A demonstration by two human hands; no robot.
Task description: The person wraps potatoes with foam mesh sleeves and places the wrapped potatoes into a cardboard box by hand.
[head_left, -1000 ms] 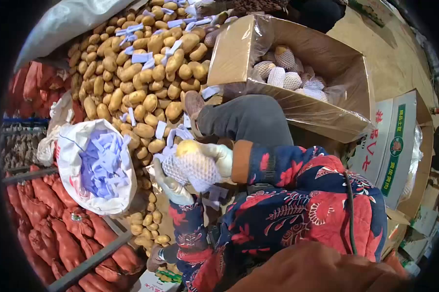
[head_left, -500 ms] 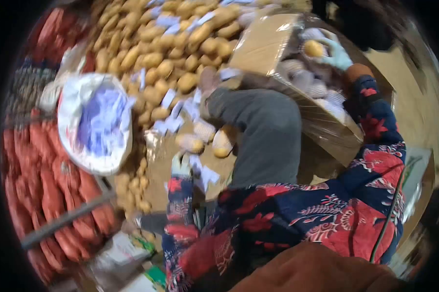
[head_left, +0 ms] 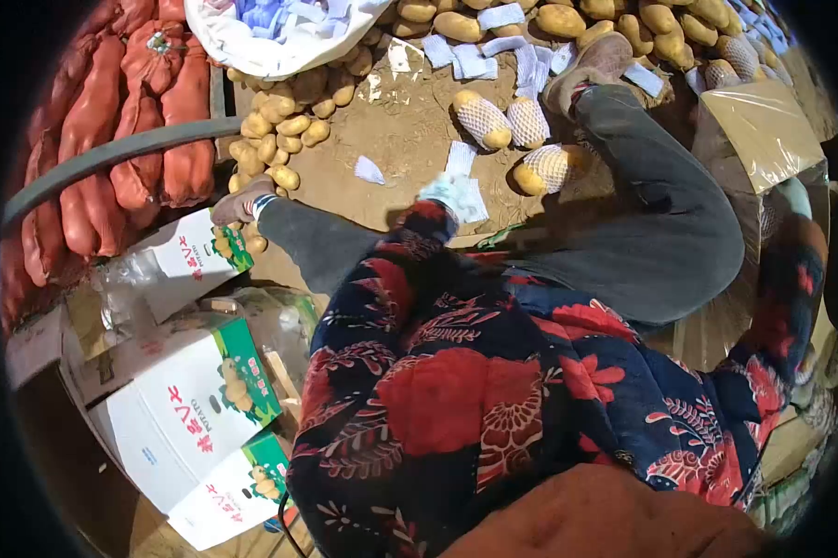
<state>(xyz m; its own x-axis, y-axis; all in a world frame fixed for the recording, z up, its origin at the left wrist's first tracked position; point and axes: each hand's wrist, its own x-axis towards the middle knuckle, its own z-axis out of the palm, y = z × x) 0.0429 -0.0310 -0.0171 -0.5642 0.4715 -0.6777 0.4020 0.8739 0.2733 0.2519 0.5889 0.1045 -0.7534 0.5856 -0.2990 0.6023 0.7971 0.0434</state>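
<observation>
My left hand (head_left: 448,192), in a pale glove, is low over the ground between my legs, touching or just above a foam net sleeve (head_left: 473,203). Its fingers are blurred, so their grip does not show. Close by lie three potatoes in white foam nets: one potato (head_left: 482,119), a second potato (head_left: 527,123) and a third potato (head_left: 544,170). At the far right my right hand (head_left: 792,199), also gloved, reaches into the plastic-lined cardboard box (head_left: 763,130). The box edge and shadow hide its fingers.
Loose potatoes (head_left: 656,33) are heaped at the top. A white sack (head_left: 284,56) holds more foam sleeves. Red net bags (head_left: 93,158) lie left behind a curved grey bar (head_left: 126,147). Printed potato cartons (head_left: 182,414) lie at lower left.
My view has swung, so the sack and potato heap sit higher in it. My left hand has shifted to the foam sleeves. The potato by my right hand in the box is hidden now.
</observation>
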